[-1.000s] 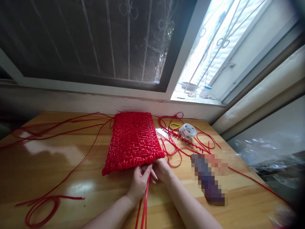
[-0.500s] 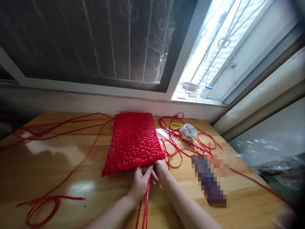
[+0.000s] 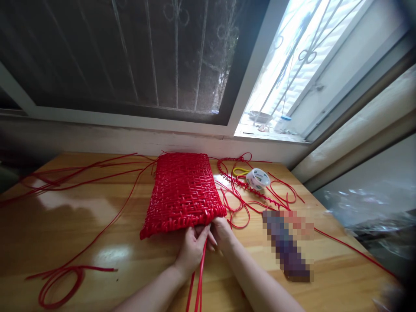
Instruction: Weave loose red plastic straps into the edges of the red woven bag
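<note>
A flat, bag-like red woven piece of glossy plastic cord lies mid-table, its near edge slightly raised. At that edge my left hand is closed, thumb and fingers pinching by the red cords that run down toward me. My right hand is closed at the near right corner. Its fingertips curl under the rim, partly hidden behind the piece. The two hands nearly touch each other.
Loose red cords lie left, one coiled at the front. To the right are a tape roll, a yellow loop, a twisted red strand and a pixelated object. A window wall bounds the wooden table behind.
Both hands stay at the near edge in almost the same grip. The whole view has shifted very slightly; nothing else visibly moves.
</note>
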Motion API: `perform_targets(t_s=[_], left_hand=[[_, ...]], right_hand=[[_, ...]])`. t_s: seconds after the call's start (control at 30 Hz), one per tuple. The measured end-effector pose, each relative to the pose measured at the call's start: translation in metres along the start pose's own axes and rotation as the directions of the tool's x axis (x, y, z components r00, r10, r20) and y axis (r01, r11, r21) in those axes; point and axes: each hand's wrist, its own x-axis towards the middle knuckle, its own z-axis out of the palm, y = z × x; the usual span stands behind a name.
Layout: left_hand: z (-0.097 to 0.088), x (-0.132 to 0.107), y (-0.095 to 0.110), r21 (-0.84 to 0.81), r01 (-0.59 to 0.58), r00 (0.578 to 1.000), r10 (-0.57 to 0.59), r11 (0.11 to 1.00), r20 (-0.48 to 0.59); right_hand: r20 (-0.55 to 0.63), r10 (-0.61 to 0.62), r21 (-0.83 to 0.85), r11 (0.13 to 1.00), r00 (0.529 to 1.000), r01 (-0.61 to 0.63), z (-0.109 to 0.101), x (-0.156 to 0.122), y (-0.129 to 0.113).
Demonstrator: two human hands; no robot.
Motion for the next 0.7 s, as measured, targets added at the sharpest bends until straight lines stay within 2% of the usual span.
perform_targets(t_s=[0.13, 0.2, 0.27, 0.33, 0.4, 0.43, 0.47, 0.5, 0.53, 0.57, 0.63, 0.7], left_hand=[[0.000, -0.001, 0.006, -0.008, 0.010, 1.000, -0.010, 1.000, -0.005], [0.000, -0.001, 0.008, -0.016, 0.020, 0.999, -0.020, 1.000, -0.025], [0.001, -0.001, 0.010, -0.025, 0.033, 0.998, -0.034, 0.999, -0.044], [0.001, -0.001, 0.011, -0.030, 0.044, 0.998, -0.045, 0.999, -0.053], [0.002, -0.001, 0.011, -0.028, 0.046, 0.998, -0.047, 0.999, -0.049], [0.002, -0.001, 0.012, -0.024, 0.047, 0.998, -0.048, 0.999, -0.043], [0.002, -0.001, 0.012, -0.017, 0.046, 0.998, -0.047, 0.999, -0.038], [0.003, -0.002, 0.012, -0.011, 0.045, 0.998, -0.045, 0.999, -0.033], [0.003, -0.002, 0.013, -0.007, 0.047, 0.998, -0.048, 0.999, -0.029], [0.003, -0.002, 0.013, -0.009, 0.053, 0.998, -0.053, 0.999, -0.031], [0.002, -0.002, 0.014, -0.040, 0.068, 0.997, -0.070, 0.997, -0.045], [0.000, -0.001, 0.015, -0.090, 0.089, 0.996, -0.091, 0.992, -0.024]], right_hand=[[0.053, -0.059, 0.058, 0.997, 0.997, 0.056, -0.001, -0.005, -0.001], [0.095, -0.096, 0.014, 0.995, 0.991, 0.095, -0.005, -0.009, -0.008], [0.154, -0.071, -0.149, 0.984, 0.985, 0.094, -0.012, -0.016, -0.022], [0.207, 0.029, -0.423, 0.904, 0.978, 0.063, -0.018, -0.029, -0.043], [0.168, 0.153, -0.732, 0.681, 0.974, 0.019, -0.019, -0.044, -0.067], [0.096, 0.059, -0.834, 0.549, 0.994, 0.048, -0.017, -0.050, -0.076], [0.058, -0.088, -0.904, 0.417, 0.994, 0.090, -0.014, -0.055, -0.084], [0.069, -0.249, -0.945, 0.293, 0.966, 0.143, -0.009, -0.057, -0.089], [0.123, -0.388, -0.963, 0.177, 0.914, 0.204, -0.003, -0.057, -0.092], [0.206, -0.475, -0.961, 0.067, 0.855, 0.269, 0.002, -0.054, -0.092], [0.379, -0.526, -0.918, -0.110, 0.761, 0.381, 0.011, -0.044, -0.087], [0.471, -0.515, -0.879, -0.205, 0.716, 0.431, 0.014, -0.032, -0.080]])
